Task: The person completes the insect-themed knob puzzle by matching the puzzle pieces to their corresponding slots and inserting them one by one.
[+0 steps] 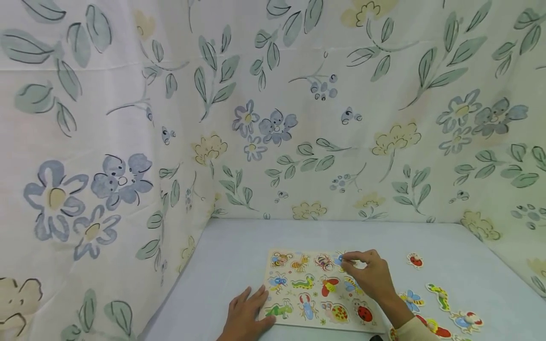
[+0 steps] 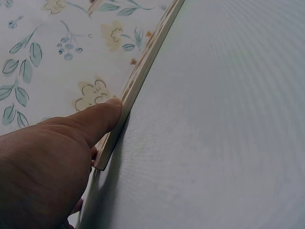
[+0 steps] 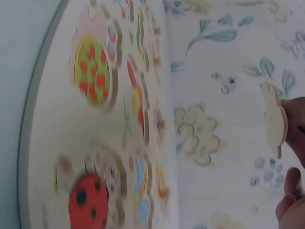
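A pale puzzle board (image 1: pixel 294 319) printed with bugs in several rows lies on the table. My left hand (image 1: pixel 247 315) rests at its near left corner. In the left wrist view, the thumb (image 2: pixel 102 117) presses against the board's wooden edge, with the other fingers mostly hidden beyond the corner. My right hand (image 1: pixel 371 274) pinches a wooden puzzle piece (image 3: pixel 275 121) above the far right corner. From the head, blue shows on this piece by the fingertips; the right wrist view shows its plain wooden back, raised off the board.
Loose bug pieces lie right of the board: a ladybug (image 1: pixel 415 260) at the back, a caterpillar (image 1: pixel 439 297), a bee (image 1: pixel 411 300), a red-winged bug (image 1: pixel 432 327) and a blue beetle (image 1: pixel 467 322). A floral cloth (image 1: pixel 298 189) hangs behind and on both sides of the table.
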### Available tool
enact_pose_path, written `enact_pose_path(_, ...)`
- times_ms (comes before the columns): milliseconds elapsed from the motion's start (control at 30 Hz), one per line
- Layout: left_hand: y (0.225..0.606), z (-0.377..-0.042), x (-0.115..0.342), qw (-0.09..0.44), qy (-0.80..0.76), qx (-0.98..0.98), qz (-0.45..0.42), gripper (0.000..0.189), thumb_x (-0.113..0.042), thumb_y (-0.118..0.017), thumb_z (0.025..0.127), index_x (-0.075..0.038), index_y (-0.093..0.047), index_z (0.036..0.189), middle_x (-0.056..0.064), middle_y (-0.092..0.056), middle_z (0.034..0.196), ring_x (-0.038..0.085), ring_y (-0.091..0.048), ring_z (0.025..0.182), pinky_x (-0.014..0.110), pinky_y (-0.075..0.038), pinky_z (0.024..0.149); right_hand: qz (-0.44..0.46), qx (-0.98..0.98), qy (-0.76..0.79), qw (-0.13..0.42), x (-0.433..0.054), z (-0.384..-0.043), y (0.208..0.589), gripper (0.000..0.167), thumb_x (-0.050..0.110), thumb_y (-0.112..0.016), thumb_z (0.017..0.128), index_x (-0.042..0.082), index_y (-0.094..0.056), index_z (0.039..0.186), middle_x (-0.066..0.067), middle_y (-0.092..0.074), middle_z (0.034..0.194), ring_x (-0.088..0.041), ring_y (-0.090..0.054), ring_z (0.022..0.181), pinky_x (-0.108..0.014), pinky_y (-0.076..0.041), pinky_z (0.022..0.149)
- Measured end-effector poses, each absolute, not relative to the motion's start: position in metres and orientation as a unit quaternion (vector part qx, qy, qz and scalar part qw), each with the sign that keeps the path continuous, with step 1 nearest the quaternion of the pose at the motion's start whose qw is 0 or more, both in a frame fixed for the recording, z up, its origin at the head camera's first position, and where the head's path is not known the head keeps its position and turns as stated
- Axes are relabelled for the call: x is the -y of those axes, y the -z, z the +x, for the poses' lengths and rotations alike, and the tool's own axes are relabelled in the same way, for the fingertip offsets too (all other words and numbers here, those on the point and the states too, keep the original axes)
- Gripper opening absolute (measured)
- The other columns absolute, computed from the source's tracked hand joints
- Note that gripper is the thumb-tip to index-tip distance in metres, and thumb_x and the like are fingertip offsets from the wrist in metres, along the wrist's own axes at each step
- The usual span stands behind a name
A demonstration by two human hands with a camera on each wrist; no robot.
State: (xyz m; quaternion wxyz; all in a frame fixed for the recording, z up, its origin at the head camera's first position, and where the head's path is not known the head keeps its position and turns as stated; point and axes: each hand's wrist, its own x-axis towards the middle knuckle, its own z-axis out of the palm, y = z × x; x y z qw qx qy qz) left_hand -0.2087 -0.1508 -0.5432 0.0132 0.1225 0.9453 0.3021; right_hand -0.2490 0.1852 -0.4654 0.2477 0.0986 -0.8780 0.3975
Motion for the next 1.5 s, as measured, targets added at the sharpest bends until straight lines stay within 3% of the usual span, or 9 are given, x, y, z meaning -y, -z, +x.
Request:
enact_pose_path(200, 0.545, -0.209, 0.15, 0.014, -0.302, -0.945, 0.123, 0.077, -0.059, -0.07, 0.077, -0.01, -0.056, 0.135, 0.004, -0.047, 0.145, 0.044, -0.028, 0.135, 0.067, -0.015, 0.104, 0.107, 0.87, -0.426, 0.224, -0.155, -0.251, 0.467, 0.01, 0.019, -0.082, 0.079, 0.021, -0.077, 0.088, 0.0, -0.057, 0.084, -0.021, -0.046, 0.072, -0.028, -0.038, 0.048)
enact_pose_path(667, 0.544, -0.209, 0.153, 0.006, -0.289, -0.949, 0.123, 0.077, -0.061, -0.068, 0.078, -0.011, -0.056, 0.136, 0.003, -0.047, 0.145, 0.043, -0.029, 0.135, 0.066, -0.017, 0.104, 0.139, 0.862, -0.435, 0.218, -0.082, -0.261, 0.483, 0.009, 0.02, -0.081, 0.079, 0.026, -0.076, 0.082, 0.004, -0.05, 0.078, -0.014, -0.036, 0.07, -0.03, -0.036, 0.058)
enact_pose_path(1033, 0.541, -0.206, 0.153, -0.006, -0.284, -0.949, 0.137, 0.076, -0.06, -0.068, 0.078, -0.011, -0.057, 0.135, 0.004, -0.048, 0.144, 0.044, -0.032, 0.133, 0.066, -0.02, 0.103, 0.141, 0.855, -0.444, 0.228, -0.048, -0.263, 0.494, 0.009, 0.012, -0.081, 0.076, 0.018, -0.075, 0.079, 0.017, -0.056, 0.068, -0.015, -0.038, 0.074, -0.032, -0.035, 0.063)
enact_pose_path(1500, 0.541, -0.205, 0.153, -0.024, -0.277, -0.949, 0.146, 0.074, -0.058, -0.068, 0.08, -0.009, -0.058, 0.134, 0.005, -0.048, 0.143, 0.045, -0.034, 0.132, 0.067, -0.022, 0.101, 0.105, 0.859, -0.451, 0.216, -0.021, -0.269, 0.512, 0.009, 0.015, -0.081, 0.075, 0.02, -0.076, 0.081, 0.009, -0.056, 0.082, -0.014, -0.041, 0.077, -0.031, -0.035, 0.064)
